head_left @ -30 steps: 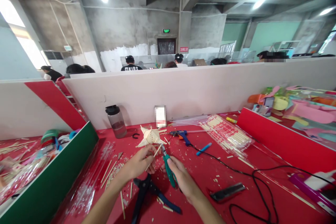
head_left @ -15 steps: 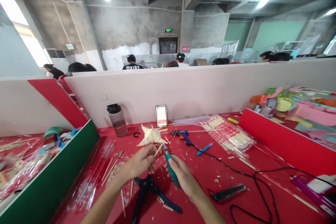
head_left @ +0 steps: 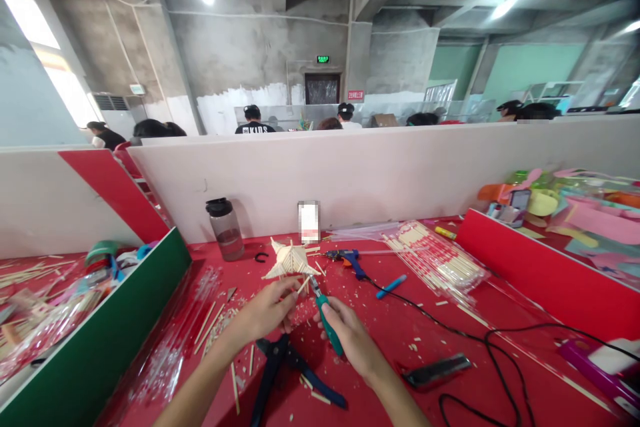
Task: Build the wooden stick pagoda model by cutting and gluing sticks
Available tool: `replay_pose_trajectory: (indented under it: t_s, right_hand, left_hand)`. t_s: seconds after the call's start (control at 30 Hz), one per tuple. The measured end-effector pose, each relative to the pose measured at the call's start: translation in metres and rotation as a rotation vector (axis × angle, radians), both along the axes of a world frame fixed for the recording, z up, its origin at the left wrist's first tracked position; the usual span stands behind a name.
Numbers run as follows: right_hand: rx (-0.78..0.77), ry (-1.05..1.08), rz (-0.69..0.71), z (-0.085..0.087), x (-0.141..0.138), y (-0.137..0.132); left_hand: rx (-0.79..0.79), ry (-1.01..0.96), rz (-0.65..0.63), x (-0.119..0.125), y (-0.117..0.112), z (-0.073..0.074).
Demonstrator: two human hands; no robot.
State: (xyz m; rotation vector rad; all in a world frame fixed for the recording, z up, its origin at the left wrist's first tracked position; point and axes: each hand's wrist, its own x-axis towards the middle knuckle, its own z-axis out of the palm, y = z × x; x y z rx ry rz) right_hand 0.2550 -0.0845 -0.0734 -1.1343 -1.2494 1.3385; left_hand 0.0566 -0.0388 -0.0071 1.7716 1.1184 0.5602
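My left hand (head_left: 267, 311) pinches a short bamboo stick (head_left: 302, 285) above the red table (head_left: 410, 327). My right hand (head_left: 350, 337) grips small green-handled pliers (head_left: 327, 322), whose jaws meet the stick's end. Just behind them lies a star made of glued sticks (head_left: 289, 260). Black-and-blue cutters (head_left: 280, 367) lie flat under my wrists.
A dark-lidded bottle (head_left: 224, 228) stands by the white partition (head_left: 380, 173). A blue glue gun (head_left: 347, 258) with a black cord (head_left: 480, 340), a blue pen (head_left: 390, 285), packs of sticks (head_left: 437, 259) and a black comb-like bar (head_left: 437, 369) lie right. Green divider (head_left: 100, 340) left, red divider (head_left: 540, 273) right. People sit beyond.
Both hands stay together at the stick; the right hand's grip on the pliers has closed slightly. The view has shifted a little.
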Motion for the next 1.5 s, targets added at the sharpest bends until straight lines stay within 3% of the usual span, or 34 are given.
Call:
replay_pose_trajectory:
  t_s: [0.63,1.0,1.23,1.5]
  right_hand:
    - [-0.02,-0.029,-0.024,0.001,-0.001,-0.001]
    - [0.116,-0.175,-0.082,-0.006,-0.009,-0.002]
    - [0.085,-0.117,-0.093,-0.004,-0.009,-0.001]
    - [0.005,0.053,-0.031,-0.001,-0.004,0.004]
  left_hand:
    - [0.075,0.027,-0.038,0.0,-0.001,0.001]
    - [0.076,0.043,-0.01,0.005,-0.004,0.0]
    - [0.061,0.044,0.044,0.003,0.001,-0.01]
    - [0.083,0.057,0.013,0.001,0.002,-0.009]
